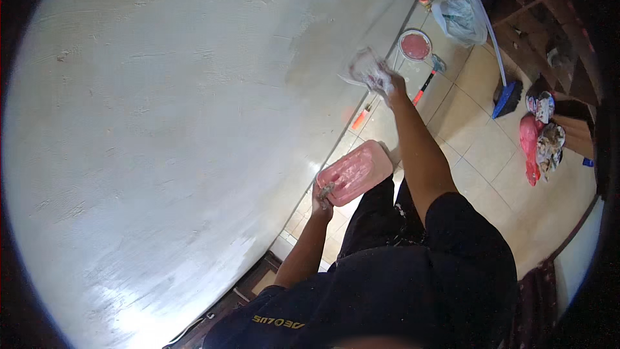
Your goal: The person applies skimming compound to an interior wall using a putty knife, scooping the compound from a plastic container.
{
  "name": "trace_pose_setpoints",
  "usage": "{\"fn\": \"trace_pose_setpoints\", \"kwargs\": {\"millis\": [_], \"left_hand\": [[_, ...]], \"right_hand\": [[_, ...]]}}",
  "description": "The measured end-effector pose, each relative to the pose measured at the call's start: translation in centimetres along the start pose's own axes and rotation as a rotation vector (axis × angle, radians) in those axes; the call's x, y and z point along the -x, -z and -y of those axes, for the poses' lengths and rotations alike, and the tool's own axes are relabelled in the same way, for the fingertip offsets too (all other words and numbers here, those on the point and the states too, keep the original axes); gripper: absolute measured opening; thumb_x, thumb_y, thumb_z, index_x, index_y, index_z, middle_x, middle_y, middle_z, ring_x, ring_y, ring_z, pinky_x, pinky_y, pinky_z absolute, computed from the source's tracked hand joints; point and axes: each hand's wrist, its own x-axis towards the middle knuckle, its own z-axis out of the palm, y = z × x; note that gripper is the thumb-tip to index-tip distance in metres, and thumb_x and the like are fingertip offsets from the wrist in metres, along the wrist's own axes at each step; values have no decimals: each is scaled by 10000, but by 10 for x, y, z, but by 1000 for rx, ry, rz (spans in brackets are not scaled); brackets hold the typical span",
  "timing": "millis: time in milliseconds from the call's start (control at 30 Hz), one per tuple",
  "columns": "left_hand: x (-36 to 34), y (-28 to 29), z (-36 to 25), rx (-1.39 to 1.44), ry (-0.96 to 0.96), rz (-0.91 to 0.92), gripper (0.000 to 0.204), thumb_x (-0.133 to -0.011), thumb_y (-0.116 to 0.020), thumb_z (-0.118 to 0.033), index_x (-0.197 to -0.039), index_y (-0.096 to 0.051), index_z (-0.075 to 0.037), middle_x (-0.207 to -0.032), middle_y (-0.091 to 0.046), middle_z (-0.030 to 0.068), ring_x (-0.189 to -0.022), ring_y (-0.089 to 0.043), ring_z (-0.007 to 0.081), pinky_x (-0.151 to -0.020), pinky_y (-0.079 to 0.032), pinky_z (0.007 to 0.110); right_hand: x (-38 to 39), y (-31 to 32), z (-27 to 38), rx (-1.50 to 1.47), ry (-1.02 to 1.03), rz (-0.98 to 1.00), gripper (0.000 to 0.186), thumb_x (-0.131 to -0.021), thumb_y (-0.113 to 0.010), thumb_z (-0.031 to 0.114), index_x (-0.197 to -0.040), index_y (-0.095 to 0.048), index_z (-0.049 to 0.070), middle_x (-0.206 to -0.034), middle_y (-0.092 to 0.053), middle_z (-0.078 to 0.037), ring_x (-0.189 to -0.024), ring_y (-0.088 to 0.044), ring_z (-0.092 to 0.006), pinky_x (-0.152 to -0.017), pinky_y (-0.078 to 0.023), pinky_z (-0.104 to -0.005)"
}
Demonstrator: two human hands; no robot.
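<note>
My left hand [321, 201] is closed on the near end of a pink plastic tub [378, 158], tilted so its inside shows. Wet, pale smears coat the tub's inside, and a greyish clump [327, 190] sits by my fingers at the rim. Reaching far forward, my right hand [389, 84] is close to the foot of the wall [194, 123]. White paste covers it. A pale, thin thing [365, 68] extends from its fingers toward the wall, too blurred to name. Whether it touches the wall, I cannot tell.
On the tiled floor [484, 148] stand a round bucket [414, 45] with pink inside, a red-and-black-handled tool [424, 86] and a small orange-handled tool [361, 118]. Farther right are a white plastic bag [460, 16], a blue broom [507, 99] and a red bag [530, 145].
</note>
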Motion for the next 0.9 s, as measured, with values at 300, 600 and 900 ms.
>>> {"fn": "trace_pose_setpoints", "kwargs": {"millis": [300,600,900], "left_hand": [[8,-19,-9,-19,74,-132,531,-859,-613,-163,-1332,-383,-86,-1276,-513,163,-1140,-547,356,-978,-465,502],[4,-15,-9,-34,-67,88,474,-908,-549,-163,-1341,-376,-76,-1301,-493,159,-1211,-498,313,-999,-449,493],[5,-24,-22,-51,-33,141,500,-874,-594,-146,-1325,-393,-68,-1291,-507,127,-1189,-515,277,-1012,-440,456]], "right_hand": [[92,99,5,-149,-322,63,349,-923,-590,287,-1228,-495,147,-1174,-587,-21,-940,-607,-210,-648,-470,-278],[154,51,27,-214,-49,319,487,-912,-533,99,-1337,-345,-46,-1322,-484,-226,-1226,-504,-348,-1060,-426,-430],[189,17,52,-422,218,595,409,-913,-574,152,-1203,-528,-133,-1255,-551,-252,-1246,-487,-292,-1038,-415,-373]]}}
